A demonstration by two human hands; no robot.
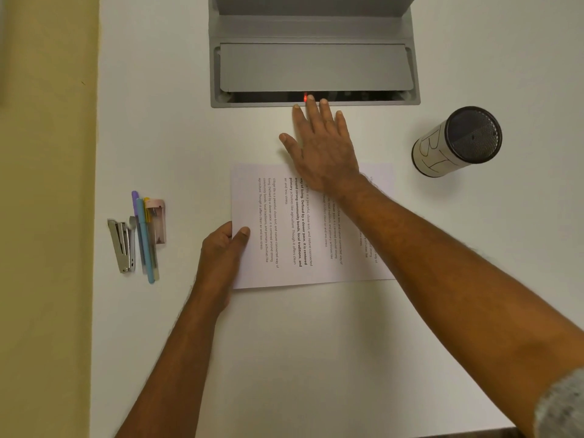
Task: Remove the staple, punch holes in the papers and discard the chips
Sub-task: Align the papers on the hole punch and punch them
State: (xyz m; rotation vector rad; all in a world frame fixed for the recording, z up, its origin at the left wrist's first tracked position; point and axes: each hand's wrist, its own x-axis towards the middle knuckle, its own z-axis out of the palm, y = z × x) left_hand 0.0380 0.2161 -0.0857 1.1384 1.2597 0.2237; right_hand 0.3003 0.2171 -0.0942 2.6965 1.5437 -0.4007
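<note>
Printed white papers (284, 235) lie flat in the middle of the white desk (316, 343), turned sideways. My left hand (226, 248) pinches their left edge, thumb on top and fingers under the sheet. My right hand (319, 147) reaches over the top edge of the papers with fingers straight and spread, the fingertips at the front lip of the grey cable box (313, 71). It holds nothing. A small bin (458, 142), a mesh cup wrapped in paper, stands at the right. No staple or hole punch can be made out.
At the left lie a metal stapler (121, 245), several pens (143, 238) and a pink sharpener-like item (158, 221). A red light (305, 97) glows inside the cable box slot. The desk's left edge borders a yellowish floor (44, 216).
</note>
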